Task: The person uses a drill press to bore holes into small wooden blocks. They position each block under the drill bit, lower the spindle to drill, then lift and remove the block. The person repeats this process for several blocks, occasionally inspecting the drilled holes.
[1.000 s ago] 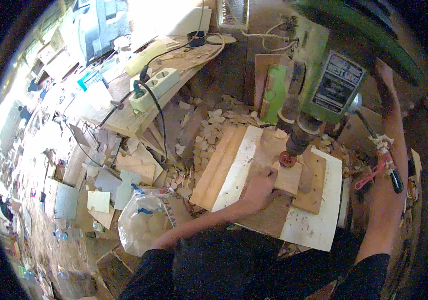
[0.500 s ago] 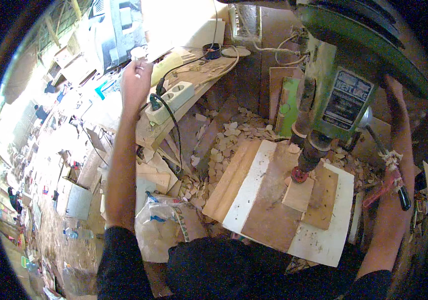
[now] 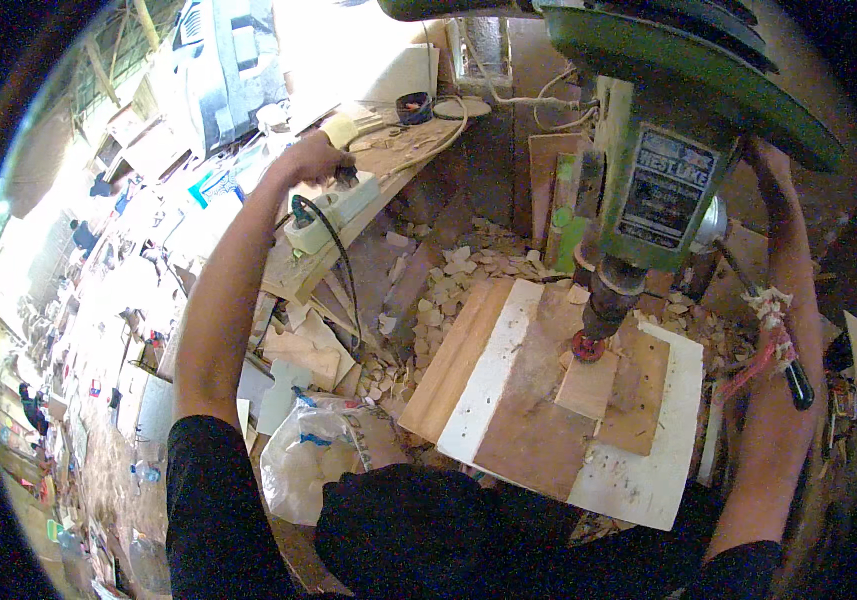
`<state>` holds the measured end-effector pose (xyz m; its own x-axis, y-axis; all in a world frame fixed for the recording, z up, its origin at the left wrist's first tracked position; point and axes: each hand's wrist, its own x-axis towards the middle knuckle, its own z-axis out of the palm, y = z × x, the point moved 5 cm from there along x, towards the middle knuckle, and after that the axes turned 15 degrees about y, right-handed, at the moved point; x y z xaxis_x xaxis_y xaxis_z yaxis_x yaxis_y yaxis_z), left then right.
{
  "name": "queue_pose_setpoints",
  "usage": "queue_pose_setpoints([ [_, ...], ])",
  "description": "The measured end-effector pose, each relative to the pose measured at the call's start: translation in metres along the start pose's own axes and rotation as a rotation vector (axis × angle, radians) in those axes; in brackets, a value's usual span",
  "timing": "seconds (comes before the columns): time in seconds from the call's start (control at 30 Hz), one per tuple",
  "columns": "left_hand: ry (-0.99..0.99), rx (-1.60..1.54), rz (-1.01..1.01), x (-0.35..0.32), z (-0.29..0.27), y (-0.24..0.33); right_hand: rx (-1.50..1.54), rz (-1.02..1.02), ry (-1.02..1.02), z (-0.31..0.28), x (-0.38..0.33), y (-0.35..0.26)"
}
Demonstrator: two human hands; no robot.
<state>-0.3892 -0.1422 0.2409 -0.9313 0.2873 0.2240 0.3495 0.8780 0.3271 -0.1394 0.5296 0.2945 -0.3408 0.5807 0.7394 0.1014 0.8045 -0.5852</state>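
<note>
My left hand (image 3: pixel 316 160) is over the white power strip (image 3: pixel 356 200) on the wooden bench, its fingers closed round a black plug (image 3: pixel 346 177). A second, dark green plug (image 3: pixel 301 208) sits in the near end of the strip. My right forearm (image 3: pixel 788 230) reaches up behind the green drill press (image 3: pixel 628 130), whose head hides the right hand's fingers. Below its chuck (image 3: pixel 613 290), a red round cutter (image 3: pixel 588 346) stands at the far end of a small wooden piece (image 3: pixel 588 387), which lies on stacked boards (image 3: pixel 523 425).
The drill press's feed lever (image 3: pixel 798 383), wrapped in rag and pink strips, hangs beside my right forearm. Wood offcuts (image 3: pixel 448 290) are heaped behind the boards. A clear plastic sack (image 3: pixel 298 465) stands at the left. Cables (image 3: pixel 353 270) loop off the bench (image 3: pixel 298 275).
My left hand has come down and right, from raised above the bench onto the black plug in the strip. The view has shifted slightly; the wooden piece stays under the cutter.
</note>
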Motion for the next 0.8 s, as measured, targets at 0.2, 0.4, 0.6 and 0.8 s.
queue_pose_setpoints([
  [0.2,0.133,0.135,-0.052,-0.008,0.010,0.000,-0.012,0.009,-0.008,-0.001,-0.001,-0.002],
  [0.4,0.339,0.371,0.220,0.043,-0.008,-0.008,-0.066,-0.007,-0.015,0.002,0.004,0.004],
  [0.6,0.701,0.236,-0.147,0.146,0.024,-0.046,-0.102,-0.041,-0.052,0.004,0.015,0.022],
  [0.8,0.096,0.412,-0.016,0.147,0.126,-0.042,0.105,-0.016,-0.126,0.007,0.017,0.025],
])
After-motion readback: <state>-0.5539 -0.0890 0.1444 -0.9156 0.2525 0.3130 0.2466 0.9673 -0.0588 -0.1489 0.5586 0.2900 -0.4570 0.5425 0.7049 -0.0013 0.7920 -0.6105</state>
